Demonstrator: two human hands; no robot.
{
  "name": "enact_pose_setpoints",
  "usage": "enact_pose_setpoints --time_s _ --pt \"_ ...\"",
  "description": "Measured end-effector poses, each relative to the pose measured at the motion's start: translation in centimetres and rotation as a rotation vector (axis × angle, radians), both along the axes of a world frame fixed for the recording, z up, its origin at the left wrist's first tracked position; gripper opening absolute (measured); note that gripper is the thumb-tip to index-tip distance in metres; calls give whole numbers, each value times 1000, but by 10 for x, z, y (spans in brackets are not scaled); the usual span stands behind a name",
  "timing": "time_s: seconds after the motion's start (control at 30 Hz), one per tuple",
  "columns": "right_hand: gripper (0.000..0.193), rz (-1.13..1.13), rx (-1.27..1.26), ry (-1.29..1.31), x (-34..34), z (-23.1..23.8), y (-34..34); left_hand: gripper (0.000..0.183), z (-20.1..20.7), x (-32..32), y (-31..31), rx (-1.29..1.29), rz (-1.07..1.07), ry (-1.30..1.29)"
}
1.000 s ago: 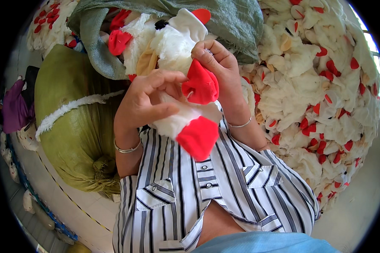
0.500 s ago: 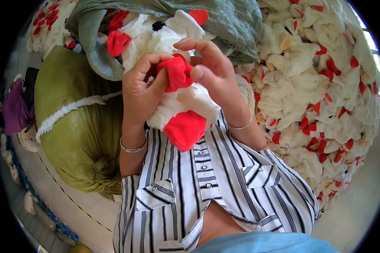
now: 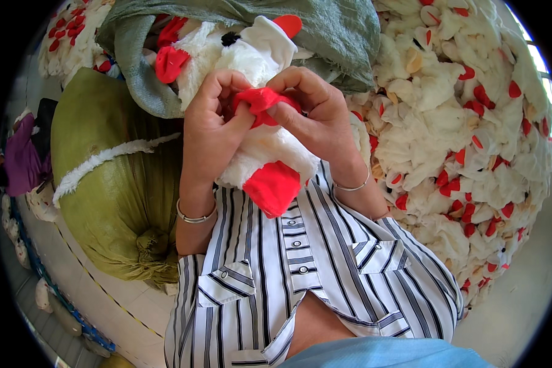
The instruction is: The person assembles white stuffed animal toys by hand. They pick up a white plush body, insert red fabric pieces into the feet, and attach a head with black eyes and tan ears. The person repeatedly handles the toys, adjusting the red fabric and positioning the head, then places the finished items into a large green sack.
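Note:
An unstuffed white plush toy skin (image 3: 270,147) with red fabric parts hangs in front of my chest. My left hand (image 3: 218,116) pinches one side of its upper red fabric piece (image 3: 260,101) between thumb and fingers. On the opposite side, my right hand (image 3: 313,110) grips the same red piece, thumb pressed on top. Another red piece (image 3: 273,187) dangles at the lower end, over my striped shirt. Just beyond my hands, more white plush skins (image 3: 242,55) with red and black bits lie in the mouth of a grey-green woven sack (image 3: 325,30).
A large heap of white plush pieces with red bits (image 3: 448,141) rises on the right. To the left stands a full, tied olive sack (image 3: 116,202) with a white furry strip (image 3: 104,156) across it. Purple cloth (image 3: 22,150) lies at the far left.
My right hand's fingers, raised and apart before, have closed onto the red piece. The red piece now stretches wider between both hands.

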State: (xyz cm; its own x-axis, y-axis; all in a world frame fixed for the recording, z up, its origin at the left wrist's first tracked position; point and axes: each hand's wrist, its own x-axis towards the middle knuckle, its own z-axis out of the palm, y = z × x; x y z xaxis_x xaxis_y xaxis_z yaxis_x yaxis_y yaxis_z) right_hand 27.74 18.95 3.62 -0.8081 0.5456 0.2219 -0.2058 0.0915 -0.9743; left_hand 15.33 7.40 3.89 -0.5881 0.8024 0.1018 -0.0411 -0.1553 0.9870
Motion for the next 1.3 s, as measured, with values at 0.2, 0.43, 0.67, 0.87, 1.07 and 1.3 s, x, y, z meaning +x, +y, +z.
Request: enact_pose_setpoints --time_s 0.2,0.43,0.67,0.87,1.07,1.3 --pt "14 57 -26 -142 3 3 3 16 -6 -5 -8 36 -17 -25" --pt "11 28 -14 -155 4 8 2 18 -10 -4 -6 112 -46 -59" --pt "19 -102 240 -114 3 -2 11 23 0 -1 -6 -28 -146 -115" --pt "20 -61 180 -134 1 4 6 19 -9 -10 -11 -40 -182 26" --pt "23 39 250 -192 1 7 6 22 -12 -9 -11 -15 -161 81" --pt "20 -30 280 -200 0 10 4 18 -10 -8 -11 28 -148 14"
